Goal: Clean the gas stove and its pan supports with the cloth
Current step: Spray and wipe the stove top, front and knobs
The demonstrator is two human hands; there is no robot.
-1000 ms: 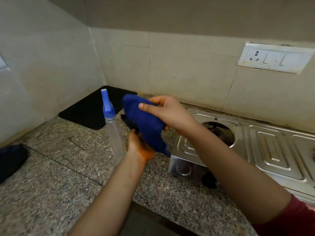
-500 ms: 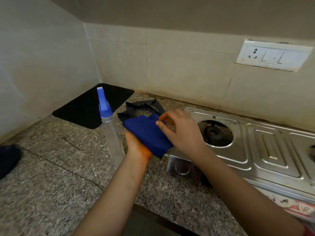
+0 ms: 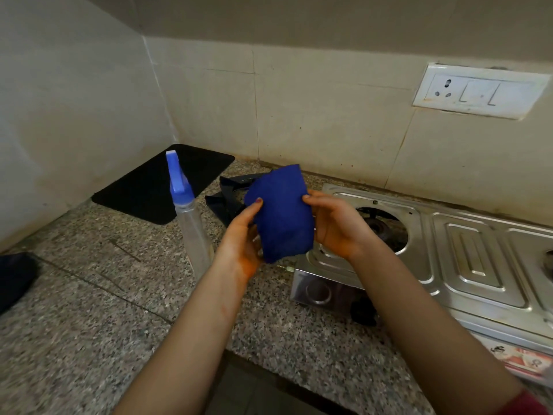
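A folded blue cloth (image 3: 282, 214) is held up between both hands above the counter, just left of the stove. My left hand (image 3: 242, 238) grips its left edge with the thumb on the front. My right hand (image 3: 335, 226) grips its right edge. The steel gas stove (image 3: 466, 253) lies at the right, its left burner (image 3: 384, 229) bare with no support on it. A black pan support (image 3: 229, 199) lies on the counter behind the cloth, partly hidden by it.
A clear spray bottle (image 3: 188, 217) with a blue nozzle stands on the granite counter (image 3: 89, 289), close to my left wrist. A black mat (image 3: 161, 184) lies in the corner. A dark object (image 3: 15, 277) sits at the left edge. A switch plate (image 3: 478, 91) is on the wall.
The cloth was pressed low over the pan support half a second ago. It is now lifted and held upright between both hands, my right hand having shifted to its right edge.
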